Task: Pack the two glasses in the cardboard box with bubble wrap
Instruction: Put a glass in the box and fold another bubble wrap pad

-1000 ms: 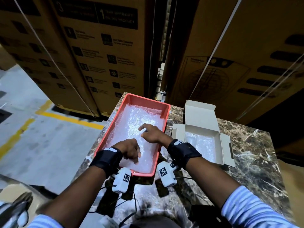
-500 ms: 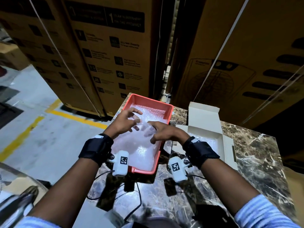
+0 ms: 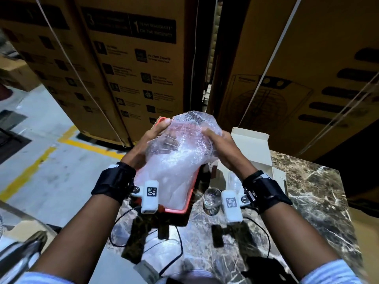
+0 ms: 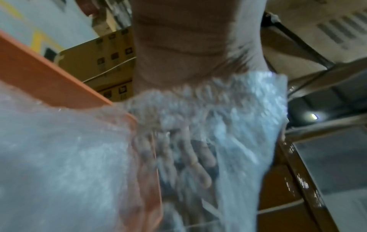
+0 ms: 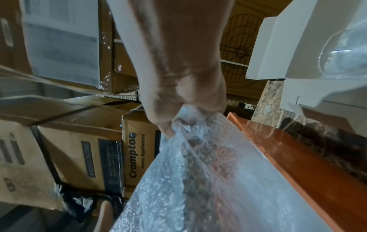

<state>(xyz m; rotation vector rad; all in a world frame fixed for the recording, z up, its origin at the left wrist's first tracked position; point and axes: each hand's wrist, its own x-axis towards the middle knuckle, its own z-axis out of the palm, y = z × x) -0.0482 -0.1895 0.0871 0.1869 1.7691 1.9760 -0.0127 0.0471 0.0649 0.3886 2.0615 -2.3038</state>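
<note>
Raised off the tray (image 3: 189, 198) since a second ago: both hands, now lifting one sheet of bubble wrap (image 3: 180, 152) above it where earlier they lay low in the tray. Left hand (image 3: 152, 138) clutching the wrap's left edge, thumb on top near the upper corner, fingers (image 4: 200, 163) showing dimly through the film from behind. Right hand (image 3: 222, 148) pinching the right edge, thumb and fingers closed on the film, seen up close from the right wrist (image 5: 184, 87).

Wrap clear, dotted with small bubbles, bulging upward between the hands, its lower part trailing down into the tray; more wrap lying in the tray, number of sheets impossible to tell. One orange tray, set at the tabletop's left edge. One white box (image 3: 252, 152), flaps open, just right of the tray toward the tabletop's far edge, more wrap faintly visible inside.

One glass (image 3: 211, 198) clearly in sight, clear, standing on the marble tabletop (image 3: 313, 193) near the tray's near right corner, partly hidden behind the right wrist camera. Curved clear rim of a glass (image 5: 343, 51) also at the right border of the right wrist view, beside the box; same glass or a second one, cannot tell.
</note>
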